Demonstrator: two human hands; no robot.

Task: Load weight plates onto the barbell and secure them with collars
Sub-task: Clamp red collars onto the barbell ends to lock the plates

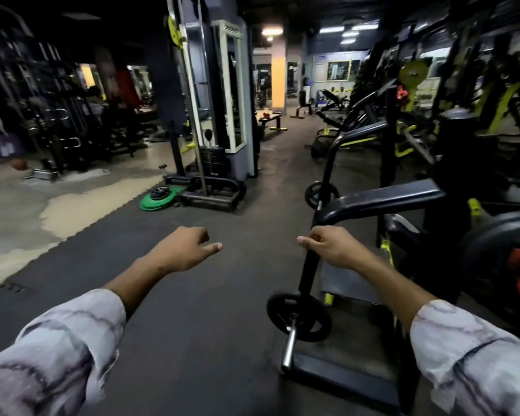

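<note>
— Hanging over dark rubber floor (210,295): left hand (182,249), right hand (327,246), fingers loosely curled, holding nothing.
— Black round iron weight plate (298,316) on steel barbell sleeve (289,345), five o'clock; green plates (158,199), eleven.

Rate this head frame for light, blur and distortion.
Head view: dim overall, with ceiling lights blown out far back; wide-angle bending bows the edges and stretches the sleeves; the right-side machines smear with motion blur; both hands and the black plate on the bar stay fairly sharp.
</note>
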